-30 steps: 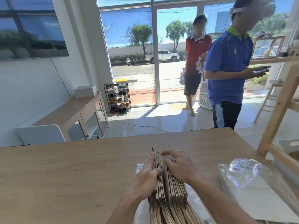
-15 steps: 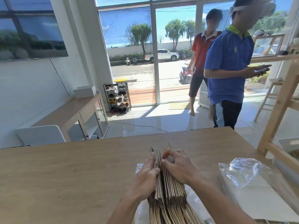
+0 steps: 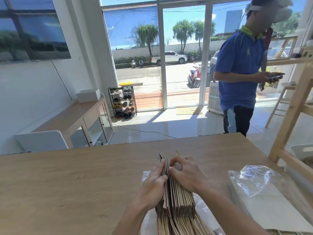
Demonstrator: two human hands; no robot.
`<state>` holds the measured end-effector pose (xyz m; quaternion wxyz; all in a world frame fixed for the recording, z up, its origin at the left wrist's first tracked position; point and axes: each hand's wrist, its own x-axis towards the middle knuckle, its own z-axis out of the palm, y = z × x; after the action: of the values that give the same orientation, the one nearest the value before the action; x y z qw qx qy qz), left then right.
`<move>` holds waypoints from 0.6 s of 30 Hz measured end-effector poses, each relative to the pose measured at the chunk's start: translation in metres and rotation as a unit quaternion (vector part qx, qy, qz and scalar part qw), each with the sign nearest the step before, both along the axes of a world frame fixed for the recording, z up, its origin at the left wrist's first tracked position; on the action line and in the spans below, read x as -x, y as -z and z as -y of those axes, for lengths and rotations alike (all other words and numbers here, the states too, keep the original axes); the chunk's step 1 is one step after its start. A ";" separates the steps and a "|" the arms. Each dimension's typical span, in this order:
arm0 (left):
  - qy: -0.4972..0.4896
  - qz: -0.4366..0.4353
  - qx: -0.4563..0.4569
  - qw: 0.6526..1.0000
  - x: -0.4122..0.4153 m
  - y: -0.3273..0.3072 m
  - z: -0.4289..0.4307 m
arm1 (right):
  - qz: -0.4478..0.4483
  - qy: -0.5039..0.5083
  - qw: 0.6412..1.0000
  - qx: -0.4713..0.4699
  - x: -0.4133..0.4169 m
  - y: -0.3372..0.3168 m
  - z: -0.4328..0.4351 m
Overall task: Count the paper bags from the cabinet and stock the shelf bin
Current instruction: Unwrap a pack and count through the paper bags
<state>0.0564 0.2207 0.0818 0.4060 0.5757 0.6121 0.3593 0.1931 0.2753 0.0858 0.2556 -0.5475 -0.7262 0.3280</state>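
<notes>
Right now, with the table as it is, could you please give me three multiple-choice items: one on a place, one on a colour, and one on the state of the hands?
1. Where does the stack of paper bags stand?
A. On the table, upon clear plastic
B. On a chair seat
C. On the floor

2. What colour is the shirt of the person standing beyond the table?
A. White
B. Blue
C. Orange

3. What are the hands doing?
A. Both hang beside the table
B. Both are on the stack
C. One lifts a cup

Answers:
1 A: the clear plastic and the wooden top show under the stack.
2 B: the shirt is plainly blue.
3 B: the left hand lies along the stack's side, and the right hand curls its fingers on the bag edges.
</notes>
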 end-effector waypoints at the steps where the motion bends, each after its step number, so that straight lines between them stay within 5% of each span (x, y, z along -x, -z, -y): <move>1: 0.000 0.002 -0.001 1.000 0.000 0.000 0.000 | -0.002 0.001 1.000 -0.001 0.000 0.001 0.000; 18: 0.001 0.008 0.003 1.000 -0.001 -0.004 0.002 | -0.002 -0.006 1.000 0.011 -0.001 0.002 -0.001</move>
<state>0.0576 0.2184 0.0854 0.4130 0.5725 0.6093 0.3611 0.1942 0.2763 0.0842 0.2493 -0.5455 -0.7252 0.3381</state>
